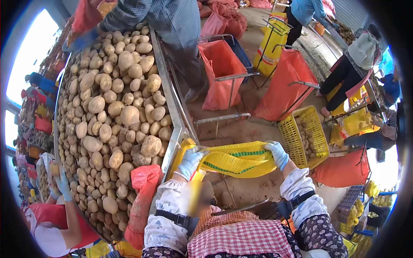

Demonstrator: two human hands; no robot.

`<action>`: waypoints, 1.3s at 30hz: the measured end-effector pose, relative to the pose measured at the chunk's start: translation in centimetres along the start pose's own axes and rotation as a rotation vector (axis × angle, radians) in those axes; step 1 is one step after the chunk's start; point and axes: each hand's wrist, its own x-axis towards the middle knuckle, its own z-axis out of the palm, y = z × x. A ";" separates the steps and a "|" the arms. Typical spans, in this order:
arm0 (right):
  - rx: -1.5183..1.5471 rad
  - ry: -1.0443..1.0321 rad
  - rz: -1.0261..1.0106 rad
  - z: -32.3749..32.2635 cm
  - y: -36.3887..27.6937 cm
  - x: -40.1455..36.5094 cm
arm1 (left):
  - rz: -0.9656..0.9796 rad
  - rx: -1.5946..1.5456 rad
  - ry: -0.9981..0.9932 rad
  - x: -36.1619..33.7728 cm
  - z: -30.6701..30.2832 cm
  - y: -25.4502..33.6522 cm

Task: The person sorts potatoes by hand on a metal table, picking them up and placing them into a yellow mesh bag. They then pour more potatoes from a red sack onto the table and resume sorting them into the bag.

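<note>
A yellow mesh sack (236,165) with green stripes is stretched between my two gloved hands, its mouth partly spread. My left hand (189,162), in a pale blue glove, grips the sack's left edge beside the metal rim of the sorting table. On the other side, my right hand (277,154) is closed round the sack's right edge. Just left of my left hand, potatoes (116,116) cover the table, and a red sack (143,193) hangs by its edge. Below the yellow sack, a metal bar (241,206) crosses in front of my apron.
A yellow crate (305,137) holding potatoes stands to the right. Red sacks (221,71) hang on metal frames ahead. One co-worker (172,30) stands at the table's far end; another person (56,215) handles a potato at the left.
</note>
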 end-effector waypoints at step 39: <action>-1.503 0.473 0.039 8.6 -0.4 6.0 | 0.167 -0.392 0.263 6.7 -0.7 -6.6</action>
